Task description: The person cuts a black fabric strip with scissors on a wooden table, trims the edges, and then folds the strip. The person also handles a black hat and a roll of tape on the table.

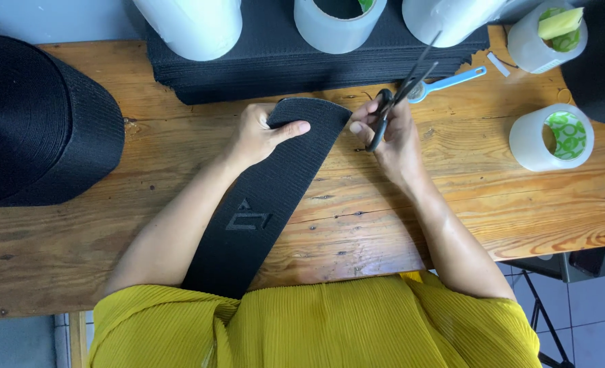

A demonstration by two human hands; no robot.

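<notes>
A wide black ribbed strap (261, 197) with a raised emblem lies diagonally on the wooden table (357, 204), running from my lap up to the middle. My left hand (261, 133) pinches its rounded far end, thumb on top. My right hand (391, 133) grips black-handled scissors (401, 95) just right of that end, blades open and pointing up to the right, clear of the strap.
A big roll of black webbing (37, 123) fills the left. A stack of black strap pieces (275, 58) lies at the back, with white tape rolls (340, 24) on it. More tape rolls (553, 136) and a blue-handled tool (449, 83) sit right.
</notes>
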